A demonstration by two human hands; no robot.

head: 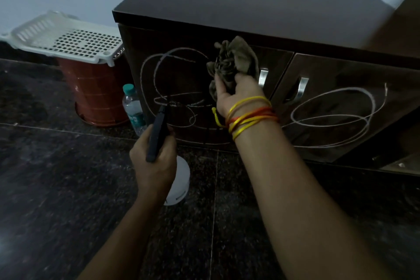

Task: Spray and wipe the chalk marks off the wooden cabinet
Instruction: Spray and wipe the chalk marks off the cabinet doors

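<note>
- Gripping a spray bottle, the left hand aims at the left door's chalk marks, mostly intact.
- The right hand clutches a bunched cloth near them.
- Right door's scribbles look untouched; nearly everything remains.

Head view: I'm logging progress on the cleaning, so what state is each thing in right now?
Left door: shut, chalk loops unwiped.
Right door: shut, chalk loops unwiped.
Cloth: bunched, gripped by right hand, held at the left door.
Spray bottle: gripped by left hand, nozzle towards the left door.
Water bottle: upright, capped.
Bin: upright, a white basket upside down on it.
</note>
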